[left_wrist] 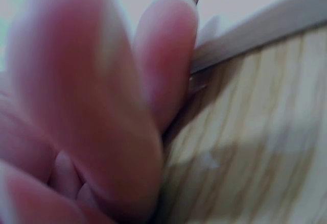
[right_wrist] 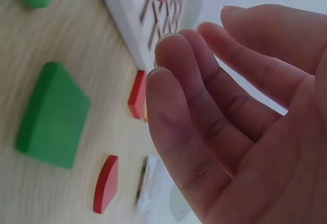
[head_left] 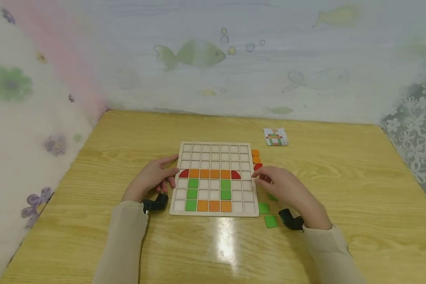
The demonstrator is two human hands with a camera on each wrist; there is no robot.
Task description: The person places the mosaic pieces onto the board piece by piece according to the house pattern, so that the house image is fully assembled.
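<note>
A square wooden grid board [head_left: 204,144] lies on the table between the two hands. Orange squares [head_left: 204,174] and a red quarter-round piece [head_left: 236,174] at each end form one row. Below are green squares [head_left: 193,183] in two columns and several orange squares [head_left: 214,206] in the bottom row. The left hand [head_left: 150,177] touches the board's left edge, fingers relaxed. Just off the right edge hovers the right hand [head_left: 282,185]. Its fingers [right_wrist: 173,117] are gently bent, with nothing between them in the right wrist view.
Beside the board's right edge lie orange round pieces [head_left: 255,152], a red piece [head_left: 258,167] and loose green squares [head_left: 270,221]. A small picture card [head_left: 275,137] with a coloured grid lies at the back right. A painted wall [head_left: 198,86] stands behind the table.
</note>
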